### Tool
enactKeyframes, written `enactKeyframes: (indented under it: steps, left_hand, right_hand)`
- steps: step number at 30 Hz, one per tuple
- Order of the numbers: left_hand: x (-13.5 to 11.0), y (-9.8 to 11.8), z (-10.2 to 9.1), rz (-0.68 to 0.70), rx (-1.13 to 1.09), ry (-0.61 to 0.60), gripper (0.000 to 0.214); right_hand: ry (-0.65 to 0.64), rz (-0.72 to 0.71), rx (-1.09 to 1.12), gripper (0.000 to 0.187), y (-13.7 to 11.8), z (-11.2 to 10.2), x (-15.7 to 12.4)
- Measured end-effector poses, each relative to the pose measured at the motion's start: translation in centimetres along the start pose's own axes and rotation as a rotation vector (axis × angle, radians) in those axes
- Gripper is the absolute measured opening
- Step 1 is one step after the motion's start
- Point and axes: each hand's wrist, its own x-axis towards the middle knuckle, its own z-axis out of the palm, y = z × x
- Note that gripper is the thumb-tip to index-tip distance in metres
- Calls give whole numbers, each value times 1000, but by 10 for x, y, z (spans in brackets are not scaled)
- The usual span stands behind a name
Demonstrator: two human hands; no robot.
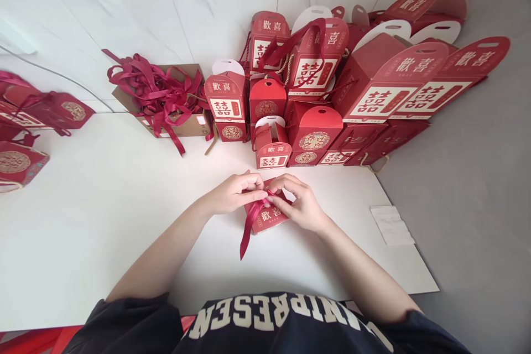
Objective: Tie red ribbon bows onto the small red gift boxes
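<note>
On the white table in front of me is a small red gift box [270, 220] with pale lettering. A dark red ribbon [249, 228] lies across its top, and one loose end hangs down over the near left side. My left hand [238, 191] pinches the ribbon between thumb and fingers from the left. From the right, my right hand [299, 202] pinches it too, its fingertips almost meeting those of the left. Both hands partly cover the box top, so how the ribbon is looped or knotted there cannot be made out.
Several red gift boxes [309, 74] stand stacked along the wall at the back right. A cardboard box [194, 126] overflows with red ribbons [164, 94]. More red boxes [68, 110] lie at far left. White tissue [392, 225] lies near the table's right edge.
</note>
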Motion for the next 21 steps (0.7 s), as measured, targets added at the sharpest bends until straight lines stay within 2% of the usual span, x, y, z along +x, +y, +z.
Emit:
enactKeyframes:
  steps: [3, 9, 16, 21]
  left_hand:
    - [1, -1, -2, 4, -77, -12, 23]
    - [3, -5, -2, -29, -128, 1, 25]
    - [3, -8, -2, -9, -85, 10, 25]
    - [3, -7, -2, -4, -94, -4, 23]
  right_hand:
    - [4, -40, -6, 6, 3, -2, -1]
    - [-166, -177, -152, 10, 4, -12, 1]
    - [-200, -87, -184, 7, -7, -11, 1]
    - [-221, -54, -108, 4, -6, -13, 7]
